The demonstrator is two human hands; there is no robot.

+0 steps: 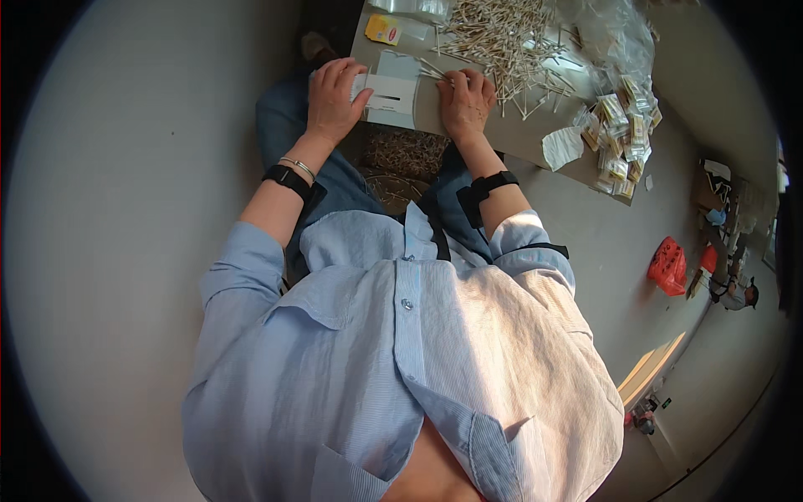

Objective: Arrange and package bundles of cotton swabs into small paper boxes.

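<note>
From my remote post, I judge the step in hand to be gathering a few thin sticks (431,72), which lie between the white card (393,94) and the big pile (506,42) on the surface (520,138). My left hand (335,96) is loosely curved at the card's left end and my right hand (465,102) half curled at the sticks' ends, though I can't tell whether either grips; next calls, I think, for pinching that small bunch evenly.
</note>
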